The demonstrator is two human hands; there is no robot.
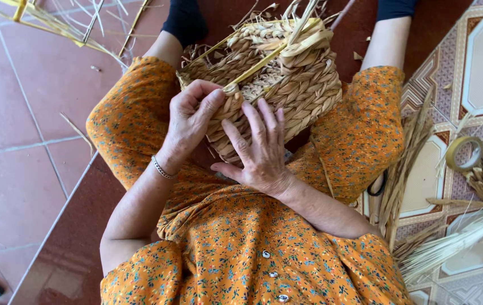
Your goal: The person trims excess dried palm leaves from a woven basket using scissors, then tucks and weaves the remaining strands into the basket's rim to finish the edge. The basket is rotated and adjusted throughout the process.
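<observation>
On our lap, we are steadying a half-woven basket of braided tan straw [275,85], lying just ahead of both hands. Our left hand [191,121] is pinching a straw strand at its near rim; our right hand [258,149] is resting spread against its side.

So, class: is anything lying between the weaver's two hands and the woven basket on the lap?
Nothing visible does. The left hand pinches a straw strand at the basket rim, and the right hand lies flat against the basket's braided side. Both touch it directly.
</observation>
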